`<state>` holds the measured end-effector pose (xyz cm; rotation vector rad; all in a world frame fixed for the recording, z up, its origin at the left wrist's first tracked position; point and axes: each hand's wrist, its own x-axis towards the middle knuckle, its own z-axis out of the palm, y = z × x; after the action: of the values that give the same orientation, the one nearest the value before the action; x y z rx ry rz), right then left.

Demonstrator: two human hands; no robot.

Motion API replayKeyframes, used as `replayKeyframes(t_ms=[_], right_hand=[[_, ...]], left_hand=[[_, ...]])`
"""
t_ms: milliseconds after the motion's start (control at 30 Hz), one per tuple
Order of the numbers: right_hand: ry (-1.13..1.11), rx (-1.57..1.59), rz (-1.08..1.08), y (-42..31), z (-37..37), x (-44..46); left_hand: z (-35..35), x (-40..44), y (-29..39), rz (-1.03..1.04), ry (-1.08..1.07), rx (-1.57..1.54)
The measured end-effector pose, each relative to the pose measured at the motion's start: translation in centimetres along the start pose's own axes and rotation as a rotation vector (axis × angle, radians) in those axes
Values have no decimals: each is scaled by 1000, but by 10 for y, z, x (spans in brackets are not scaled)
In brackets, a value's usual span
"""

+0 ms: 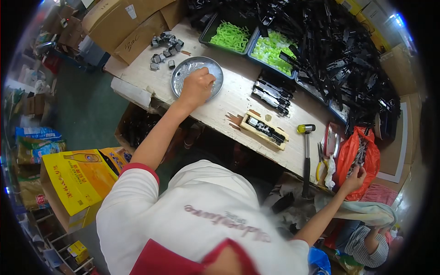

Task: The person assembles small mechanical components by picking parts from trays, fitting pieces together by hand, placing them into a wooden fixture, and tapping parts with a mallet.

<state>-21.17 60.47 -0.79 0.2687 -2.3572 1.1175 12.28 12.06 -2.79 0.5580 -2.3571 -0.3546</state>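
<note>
Notably, the left hand (199,84) is bunching over the metal dish (181,73), the right hand (354,179) pinching at the red bag (372,158), grips unconfirmable, while a pale block (256,131) is apparently steadying the black mechanism (266,129) on the bench (213,110).

The worktable (231,94) bears a metal dish (184,69), block (258,134), hammer (307,153).

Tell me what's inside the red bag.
Inside the red bag, slim grey parts show at the opening, near the right hand. Whatever lies deeper is hidden by those parts and the bag's sides.
</note>
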Motion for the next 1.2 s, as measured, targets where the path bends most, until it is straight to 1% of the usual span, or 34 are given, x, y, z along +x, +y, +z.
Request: replayKeyframes(t_ms=[33, 133, 200, 233, 300, 367, 400, 433, 467, 500, 567, 600, 667, 767, 800, 867, 967, 1067, 1133, 1200], right_hand=[[-2, -1, 1, -1, -2, -1], [12, 59, -40, -38, -3, -9], [-28, 240, -5, -61, 1, -17], [-23, 239, -4, -74, 3, -23], [-95, 404, -2, -97, 11, -34], [-111, 365, -39, -114, 19, -47], [-207, 501, -10, -133, 23, -57], [-302, 637, 18, -149, 29, -66], [-362, 672, 37, -156, 35, -74], [-421, 703, 56, -162, 42, -83], [-602, 762, 34, -182, 57, -102], [-677, 835, 66, -194, 65, -113], [-788, 922, 112, -221, 77, -134], [-874, 1019, 89, -245, 92, -155], [-866, 1014, 93, -250, 95, -158], [-879, 1065, 15, -257, 99, -162], [-881, 1043, 26, -256, 100, -165], [-869, 1031, 5, -256, 98, -165], [-857, 1016, -12, -254, 98, -165], [-845, 1001, -28, -253, 98, -165]], left_hand=[[-2, 0, 0, -24, 5, -28], [0, -3, 1, -60, -5, -49], [2, -3, 1, -63, -22, -48], [2, -3, 1, -74, -21, -60], [0, -2, 1, -83, -20, -74], [-8, -1, 4, -187, 6, -148], [-12, -1, 6, -185, 7, -146], [-16, -1, 8, -277, -4, -300], [-20, -1, 12, -367, -15, -458], [-24, 0, 18, -361, -16, -463], [-31, 3, 33, -590, -117, -956], [-31, 3, 40, -583, -126, -963], [-30, 4, 54, -571, -160, -1188], [-25, 3, 73, -541, -231, -1252], [-25, 2, 79, -534, -246, -1273], [-22, 0, 86, -516, -267, -1267], [-21, 0, 96, -514, -285, -1276], [-18, -1, 100, -485, -263, -1251], [-18, -1, 103, -418, -248, -1183], [-18, -1, 106, -398, -243, -1181]])
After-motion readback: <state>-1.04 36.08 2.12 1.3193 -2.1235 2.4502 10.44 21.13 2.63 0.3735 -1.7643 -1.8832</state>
